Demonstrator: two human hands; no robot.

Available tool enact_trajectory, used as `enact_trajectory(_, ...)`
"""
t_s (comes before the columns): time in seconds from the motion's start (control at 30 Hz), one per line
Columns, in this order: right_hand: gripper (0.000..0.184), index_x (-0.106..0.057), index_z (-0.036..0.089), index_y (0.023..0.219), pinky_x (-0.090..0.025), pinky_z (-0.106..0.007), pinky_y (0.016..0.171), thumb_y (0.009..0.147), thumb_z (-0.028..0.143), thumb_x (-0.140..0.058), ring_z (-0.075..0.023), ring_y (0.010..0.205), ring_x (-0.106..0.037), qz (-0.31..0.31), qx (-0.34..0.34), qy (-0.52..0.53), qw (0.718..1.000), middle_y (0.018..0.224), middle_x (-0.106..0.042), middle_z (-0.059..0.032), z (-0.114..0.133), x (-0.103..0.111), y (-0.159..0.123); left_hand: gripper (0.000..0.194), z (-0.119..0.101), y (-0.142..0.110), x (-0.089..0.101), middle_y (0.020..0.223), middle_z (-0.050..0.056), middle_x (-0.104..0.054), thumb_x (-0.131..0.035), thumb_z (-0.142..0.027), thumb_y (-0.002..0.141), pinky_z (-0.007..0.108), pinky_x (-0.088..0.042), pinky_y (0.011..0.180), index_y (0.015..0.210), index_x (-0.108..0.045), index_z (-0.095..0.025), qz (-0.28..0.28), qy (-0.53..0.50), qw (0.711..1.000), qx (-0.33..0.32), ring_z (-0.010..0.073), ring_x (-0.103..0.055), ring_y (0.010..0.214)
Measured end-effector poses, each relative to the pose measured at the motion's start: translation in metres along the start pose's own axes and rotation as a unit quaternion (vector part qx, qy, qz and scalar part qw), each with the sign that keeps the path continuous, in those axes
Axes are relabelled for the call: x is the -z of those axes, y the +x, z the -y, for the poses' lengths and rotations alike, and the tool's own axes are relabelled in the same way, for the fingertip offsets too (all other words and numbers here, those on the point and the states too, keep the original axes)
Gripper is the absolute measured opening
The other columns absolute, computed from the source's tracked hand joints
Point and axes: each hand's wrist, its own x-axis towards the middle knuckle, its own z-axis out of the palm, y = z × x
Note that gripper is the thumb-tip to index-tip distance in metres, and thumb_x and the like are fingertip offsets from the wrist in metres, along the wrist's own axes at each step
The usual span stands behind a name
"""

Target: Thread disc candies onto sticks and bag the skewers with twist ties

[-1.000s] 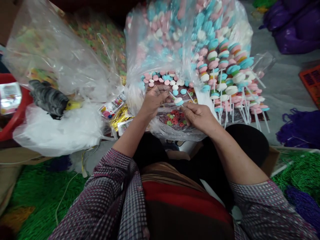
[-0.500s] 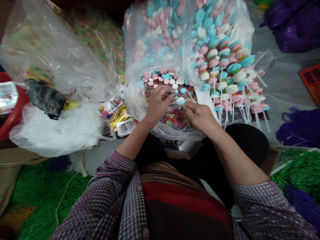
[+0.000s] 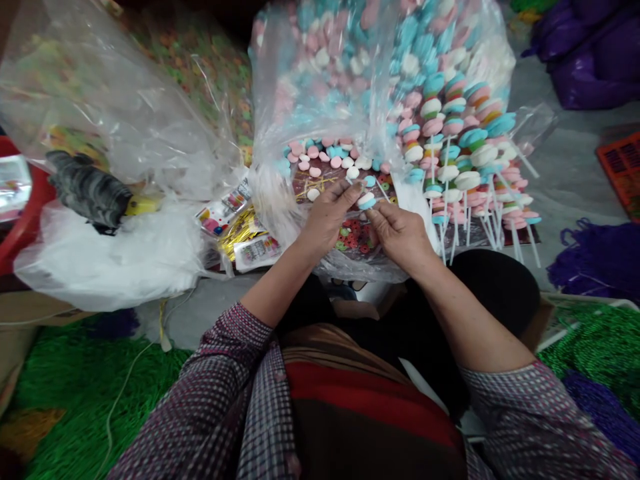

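Note:
My right hand [image 3: 400, 230] is closed in a pinch at the lower edge of a white-and-blue marshmallow [image 3: 367, 201], apparently on a thin stick mostly hidden by the fingers. My left hand [image 3: 327, 217] is pinched close beside that marshmallow, thumb and fingertips together; what it holds is too small to make out. Both hands are above a dark tray [image 3: 327, 175] lined with plastic. Loose pink, white and blue marshmallows [image 3: 336, 161] lie along its far side. Red and green candy rings [image 3: 356, 235] lie on the near side, partly covered by my hands.
Finished-looking marshmallow skewers [image 3: 453, 157] with white sticks are piled on the right. A big plastic bag of marshmallows [image 3: 320, 73] stands behind. On the left are a bag of candy rings [image 3: 210, 73], gold twist ties [image 3: 239, 233], printed packets [image 3: 257, 252] and a red basin [image 3: 37, 213].
My left hand has come down and closer to my right hand, beside the marshmallow. A white marshmallow and thin yellow strips on the tray are now uncovered. The view has shifted slightly.

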Motion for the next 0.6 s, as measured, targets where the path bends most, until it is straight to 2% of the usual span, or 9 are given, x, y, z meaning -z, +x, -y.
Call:
enact_trajectory(0.1, 0.047, -0.056, 0.024, 0.072, -0.040, -0.031, 0.063, 0.097, 0.065, -0.055, -0.0161, 0.059, -0.051, 0.006, -0.016, 0.033, 0.999, 0.061, -0.060, -0.0001, -0.005, -0.001, 0.001, 0.025, 0.006, -0.003, -0.004, 0.098, 0.002, -0.069, -0.054, -0.043, 0.106, 0.038, -0.061, 0.092, 0.094, -0.059, -0.021, -0.002, -0.032, 0.999, -0.010, 0.0160, -0.071, 0.100)
enact_trajectory(0.2, 0.042, -0.058, 0.024, 0.081, -0.039, -0.028, 0.057, 0.091, 0.064, -0.065, -0.0150, 0.058, -0.052, -0.021, -0.033, 0.082, 0.996, 0.065, -0.063, 0.0007, -0.009, 0.000, 0.002, 0.022, 0.005, -0.006, -0.006, 0.099, 0.002, -0.070, -0.055, -0.041, 0.105, 0.036, -0.061, 0.090, 0.096, -0.061, -0.022, -0.011, -0.021, 1.000, -0.012, 0.0160, -0.070, 0.099)
enact_trajectory(0.3, 0.045, -0.058, 0.024, 0.083, -0.034, -0.027, 0.049, 0.086, 0.067, -0.071, -0.0116, 0.048, -0.045, -0.038, -0.068, 0.150, 0.986, 0.063, -0.061, 0.0027, -0.007, 0.005, 0.004, 0.019, -0.005, -0.004, 0.001, 0.106, 0.002, -0.073, -0.053, -0.038, 0.105, 0.033, -0.060, 0.085, 0.108, -0.066, -0.024, 0.018, 0.052, 0.998, -0.007, 0.0162, -0.070, 0.098)
enact_trajectory(0.37, 0.047, -0.058, 0.025, 0.085, -0.031, -0.026, 0.046, 0.083, 0.068, -0.074, -0.0099, 0.044, -0.041, -0.054, -0.079, 0.194, 0.976, 0.063, -0.061, 0.0037, -0.002, 0.009, 0.005, 0.023, -0.012, 0.006, 0.017, 0.109, 0.003, -0.074, -0.052, -0.037, 0.105, 0.033, -0.059, 0.086, 0.117, -0.069, -0.027, 0.019, 0.136, 0.990, -0.035, 0.0174, -0.071, 0.101)
enact_trajectory(0.43, 0.047, -0.058, 0.025, 0.084, -0.030, -0.026, 0.044, 0.081, 0.068, -0.077, -0.0093, 0.043, -0.039, -0.071, -0.072, 0.224, 0.969, 0.063, -0.061, 0.0042, 0.001, 0.011, 0.006, 0.023, -0.014, 0.023, 0.042, 0.110, 0.005, -0.075, -0.053, -0.033, 0.104, 0.035, -0.055, 0.097, 0.115, -0.072, -0.026, -0.020, 0.256, 0.962, -0.097, 0.0196, -0.069, 0.110)
enact_trajectory(0.5, 0.047, -0.058, 0.025, 0.084, -0.028, -0.026, 0.043, 0.080, 0.067, -0.078, -0.0090, 0.042, -0.039, -0.077, -0.066, 0.239, 0.966, 0.062, -0.060, 0.0044, 0.002, 0.013, 0.006, 0.022, -0.011, 0.044, 0.069, 0.109, 0.007, -0.075, -0.055, -0.029, 0.100, 0.040, -0.050, 0.107, 0.106, -0.075, -0.025, -0.056, 0.375, 0.914, -0.142, 0.0237, -0.066, 0.115)
enact_trajectory(0.6, 0.047, -0.059, 0.025, 0.084, -0.028, -0.026, 0.042, 0.081, 0.068, -0.077, -0.0087, 0.042, -0.038, -0.077, -0.064, 0.236, 0.967, 0.063, -0.061, 0.0041, 0.001, 0.011, 0.007, 0.012, 0.004, 0.073, 0.097, 0.100, 0.011, -0.073, -0.062, -0.027, 0.092, 0.047, -0.048, 0.107, 0.087, -0.073, -0.022, -0.053, 0.506, 0.852, -0.126, 0.0301, -0.065, 0.111)
